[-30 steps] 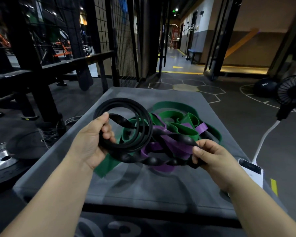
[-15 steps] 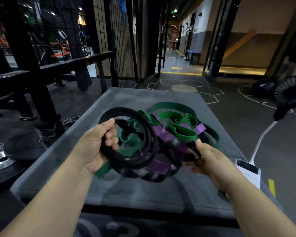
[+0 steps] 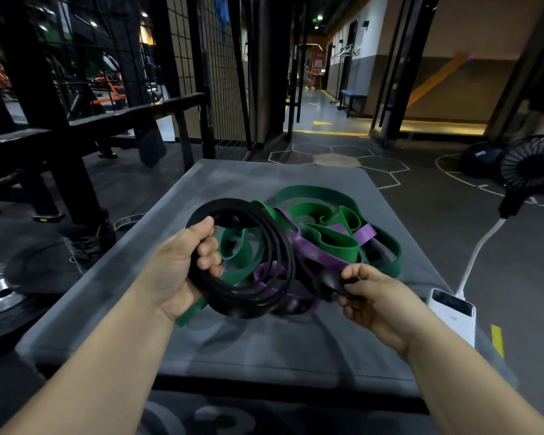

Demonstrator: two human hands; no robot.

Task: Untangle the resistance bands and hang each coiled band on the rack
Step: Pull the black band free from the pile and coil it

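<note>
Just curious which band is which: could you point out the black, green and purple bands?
black band (image 3: pixel 242 299): head view, bottom of its coiled strands.
green band (image 3: pixel 314 191): head view, far curved arc of the pile.
purple band (image 3: pixel 366 232): head view, flat strip on the right.

Both forearms bare, reaching in from the lower corners and converging toward centre, hands held at about the same height and well apart. Left hand (image 3: pixel 182 265): palm turned inward, fingers curled round the left side of the coiled black band (image 3: pixel 277 243), thumb laid over the top of the strands. Right hand (image 3: pixel 380 302): back of hand up, thumb and fingertips pinching a twisted stretch of the same band.
</note>
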